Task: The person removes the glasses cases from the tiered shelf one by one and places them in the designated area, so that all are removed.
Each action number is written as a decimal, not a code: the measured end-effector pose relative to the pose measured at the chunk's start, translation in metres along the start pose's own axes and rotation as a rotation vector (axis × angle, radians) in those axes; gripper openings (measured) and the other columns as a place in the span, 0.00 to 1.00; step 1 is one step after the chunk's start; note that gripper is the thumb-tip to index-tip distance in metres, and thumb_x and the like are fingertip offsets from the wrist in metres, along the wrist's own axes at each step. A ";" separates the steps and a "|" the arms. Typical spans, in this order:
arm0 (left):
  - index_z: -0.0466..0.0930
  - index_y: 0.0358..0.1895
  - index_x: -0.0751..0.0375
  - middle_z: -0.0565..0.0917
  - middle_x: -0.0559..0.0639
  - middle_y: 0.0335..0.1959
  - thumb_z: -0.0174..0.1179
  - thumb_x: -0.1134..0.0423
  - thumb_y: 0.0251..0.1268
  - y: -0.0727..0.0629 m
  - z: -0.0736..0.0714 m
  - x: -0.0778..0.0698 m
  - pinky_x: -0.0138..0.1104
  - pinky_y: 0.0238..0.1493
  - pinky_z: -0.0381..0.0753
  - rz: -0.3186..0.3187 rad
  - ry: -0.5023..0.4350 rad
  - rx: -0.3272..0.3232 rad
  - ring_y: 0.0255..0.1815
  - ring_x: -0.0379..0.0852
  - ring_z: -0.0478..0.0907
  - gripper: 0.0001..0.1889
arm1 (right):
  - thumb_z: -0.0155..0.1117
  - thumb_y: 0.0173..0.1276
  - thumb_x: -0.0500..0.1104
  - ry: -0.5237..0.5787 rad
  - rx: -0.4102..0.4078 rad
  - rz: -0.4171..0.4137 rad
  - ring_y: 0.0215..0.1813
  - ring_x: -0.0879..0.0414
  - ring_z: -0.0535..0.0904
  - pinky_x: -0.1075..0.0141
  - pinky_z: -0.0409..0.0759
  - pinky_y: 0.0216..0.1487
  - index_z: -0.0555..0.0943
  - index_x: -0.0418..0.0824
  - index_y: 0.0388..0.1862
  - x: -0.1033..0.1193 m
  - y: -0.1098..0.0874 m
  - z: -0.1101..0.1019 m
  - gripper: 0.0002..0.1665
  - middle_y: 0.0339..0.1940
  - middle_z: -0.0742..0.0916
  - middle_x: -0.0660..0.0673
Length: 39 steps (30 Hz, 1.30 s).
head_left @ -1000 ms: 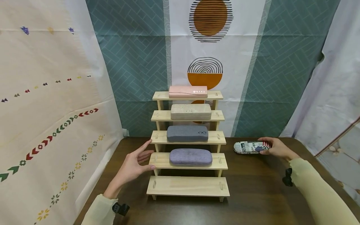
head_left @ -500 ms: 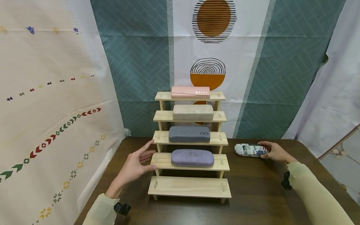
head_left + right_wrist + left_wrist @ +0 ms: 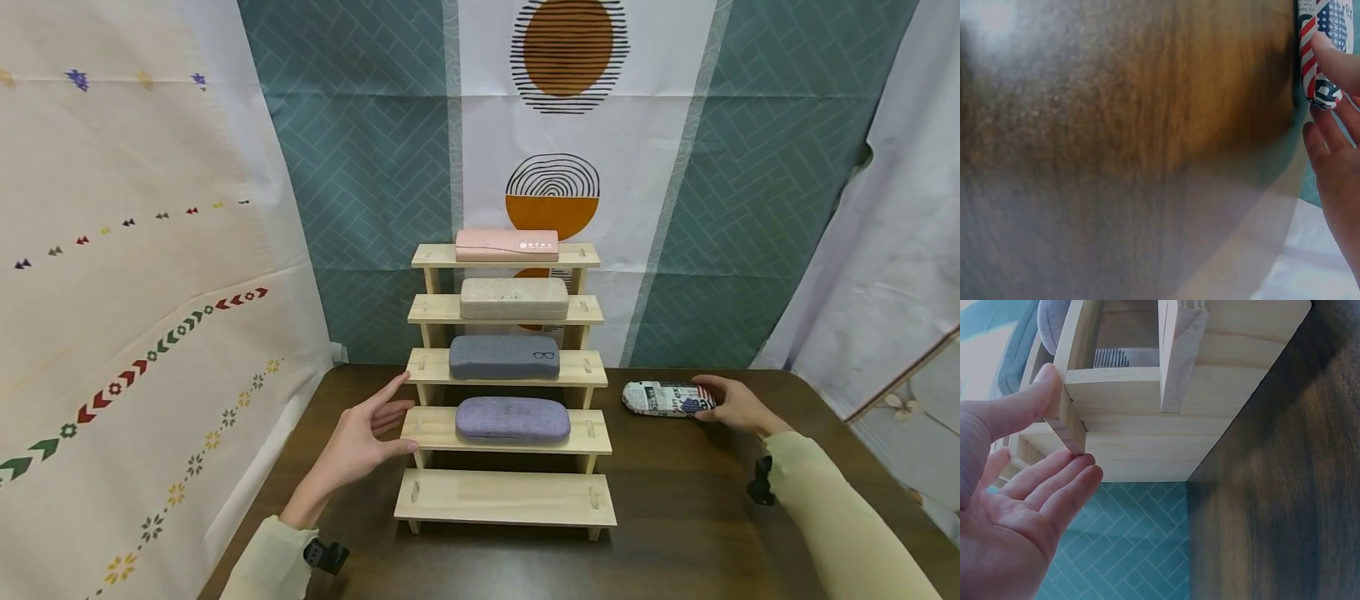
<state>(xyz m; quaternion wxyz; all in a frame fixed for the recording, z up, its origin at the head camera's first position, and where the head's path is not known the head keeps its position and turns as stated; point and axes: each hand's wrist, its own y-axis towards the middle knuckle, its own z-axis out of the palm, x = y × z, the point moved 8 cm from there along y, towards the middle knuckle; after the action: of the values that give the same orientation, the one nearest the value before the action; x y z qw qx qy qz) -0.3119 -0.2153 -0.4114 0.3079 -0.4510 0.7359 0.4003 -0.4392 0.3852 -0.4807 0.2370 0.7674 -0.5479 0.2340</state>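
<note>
My left hand (image 3: 356,442) is at the left end of a stepped wooden rack (image 3: 504,497). In the left wrist view, the thumb (image 3: 1044,375) lies against one long edge of a shelf plank and the fingertips touch its opposite edge. My right hand (image 3: 742,404) pinches the right end of a newspaper-print glasses case (image 3: 660,398) between thumb and fingers; in the right wrist view, the case (image 3: 1325,81) shows red stripes and stars. Whether it touches the tabletop, I cannot tell. On the rack sit a purple glasses case (image 3: 513,419) and a blue-grey case (image 3: 504,357).
Higher on the rack are a beige case (image 3: 513,298) and a pink case (image 3: 506,246). The bottom shelf is bare wood. A dark wooden table (image 3: 675,500) bears the rack, with patterned cloth (image 3: 375,167) hanging behind and at both sides.
The newspaper-print case has shifted slightly left toward the rack, along with the right hand. The head view has swung a little. The left hand keeps its place on the rack.
</note>
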 end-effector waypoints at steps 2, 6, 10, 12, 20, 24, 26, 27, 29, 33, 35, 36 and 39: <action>0.61 0.84 0.43 0.82 0.64 0.65 0.81 0.73 0.53 0.000 0.000 0.000 0.51 0.63 0.82 0.002 -0.003 0.002 0.66 0.61 0.80 0.56 | 0.80 0.59 0.32 0.017 -0.005 0.006 0.58 0.34 0.79 0.63 0.82 0.52 0.72 0.17 0.68 -0.002 -0.002 -0.001 0.42 0.61 0.80 0.20; 0.61 0.84 0.44 0.81 0.66 0.65 0.81 0.73 0.53 0.000 0.000 0.000 0.50 0.63 0.81 0.006 -0.009 0.006 0.66 0.61 0.80 0.56 | 0.80 0.61 0.31 0.039 -0.019 -0.004 0.55 0.38 0.81 0.74 0.79 0.45 0.72 0.17 0.67 -0.006 -0.004 -0.001 0.40 0.59 0.82 0.21; 0.61 0.84 0.43 0.82 0.64 0.65 0.81 0.73 0.53 0.000 0.000 -0.001 0.50 0.63 0.81 0.009 -0.012 0.003 0.66 0.61 0.80 0.56 | 0.79 0.62 0.30 0.050 -0.041 -0.007 0.55 0.39 0.82 0.74 0.79 0.42 0.71 0.16 0.67 -0.008 -0.004 -0.001 0.39 0.59 0.82 0.21; 0.61 0.84 0.43 0.82 0.64 0.65 0.81 0.72 0.53 0.000 -0.001 -0.001 0.50 0.63 0.81 0.011 -0.010 0.001 0.66 0.61 0.80 0.56 | 0.78 0.63 0.30 0.051 -0.050 -0.001 0.55 0.39 0.82 0.75 0.78 0.41 0.71 0.17 0.68 -0.009 -0.004 -0.001 0.39 0.59 0.82 0.21; 0.61 0.84 0.44 0.81 0.67 0.65 0.81 0.71 0.54 0.000 0.002 0.001 0.49 0.63 0.81 0.008 -0.013 0.015 0.66 0.61 0.80 0.55 | 0.79 0.62 0.32 0.027 -0.074 0.011 0.56 0.35 0.81 0.77 0.76 0.41 0.72 0.18 0.68 -0.013 -0.006 -0.003 0.39 0.61 0.80 0.19; 0.61 0.84 0.44 0.81 0.68 0.65 0.81 0.72 0.54 0.000 0.003 0.000 0.49 0.63 0.82 0.010 -0.015 0.015 0.66 0.61 0.80 0.55 | 0.78 0.63 0.32 0.032 -0.076 0.011 0.58 0.33 0.80 0.77 0.77 0.44 0.72 0.18 0.68 -0.013 -0.007 -0.003 0.39 0.62 0.80 0.19; 0.61 0.84 0.44 0.81 0.68 0.65 0.81 0.72 0.54 0.001 0.003 0.000 0.48 0.63 0.82 0.010 -0.016 0.016 0.66 0.61 0.80 0.55 | 0.78 0.64 0.33 0.029 -0.070 0.016 0.60 0.31 0.79 0.74 0.78 0.46 0.71 0.17 0.69 -0.013 -0.007 -0.003 0.39 0.64 0.78 0.18; 0.61 0.84 0.44 0.81 0.67 0.65 0.81 0.72 0.54 0.001 0.003 0.000 0.48 0.63 0.82 0.011 -0.016 0.016 0.66 0.61 0.80 0.55 | 0.78 0.64 0.33 0.032 -0.071 0.018 0.62 0.29 0.78 0.73 0.79 0.47 0.71 0.17 0.69 -0.013 -0.008 -0.004 0.40 0.64 0.78 0.18; 0.61 0.84 0.43 0.82 0.66 0.65 0.81 0.72 0.54 0.002 0.003 0.000 0.48 0.63 0.82 0.009 -0.014 0.015 0.66 0.61 0.80 0.55 | 0.78 0.64 0.33 0.033 -0.072 0.017 0.65 0.26 0.76 0.69 0.80 0.51 0.71 0.17 0.69 -0.012 -0.009 -0.005 0.40 0.66 0.77 0.18; 0.61 0.84 0.42 0.82 0.64 0.65 0.81 0.72 0.54 0.002 0.004 0.001 0.47 0.63 0.82 0.010 -0.012 0.016 0.66 0.61 0.80 0.55 | 0.78 0.63 0.33 0.033 -0.084 0.012 0.66 0.24 0.74 0.63 0.81 0.53 0.70 0.18 0.70 -0.008 -0.012 -0.010 0.41 0.66 0.78 0.19; 0.61 0.84 0.42 0.82 0.65 0.65 0.81 0.71 0.55 0.001 0.004 0.002 0.47 0.63 0.82 0.009 -0.012 0.016 0.66 0.60 0.80 0.55 | 0.78 0.63 0.33 0.025 -0.096 0.016 0.66 0.24 0.74 0.56 0.81 0.56 0.70 0.19 0.71 -0.003 -0.013 -0.014 0.42 0.66 0.78 0.19; 0.61 0.84 0.42 0.82 0.66 0.65 0.81 0.71 0.55 0.001 0.003 0.002 0.47 0.63 0.82 0.010 -0.012 0.014 0.66 0.61 0.80 0.55 | 0.79 0.62 0.33 0.022 -0.103 0.016 0.67 0.24 0.73 0.50 0.81 0.58 0.70 0.20 0.72 0.000 -0.014 -0.016 0.43 0.66 0.78 0.20; 0.61 0.84 0.41 0.82 0.66 0.65 0.81 0.71 0.54 0.000 0.001 0.002 0.47 0.63 0.82 0.010 -0.009 0.007 0.66 0.60 0.80 0.55 | 0.79 0.63 0.33 0.012 -0.126 0.003 0.68 0.23 0.70 0.34 0.74 0.62 0.70 0.23 0.73 0.015 -0.016 -0.022 0.43 0.68 0.76 0.20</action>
<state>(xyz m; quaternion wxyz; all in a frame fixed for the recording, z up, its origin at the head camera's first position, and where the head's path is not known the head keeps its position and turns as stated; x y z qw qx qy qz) -0.3127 -0.2154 -0.4138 0.3106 -0.4444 0.7382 0.4013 -0.4216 0.3925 -0.4555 0.2876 0.7487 -0.5613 0.2042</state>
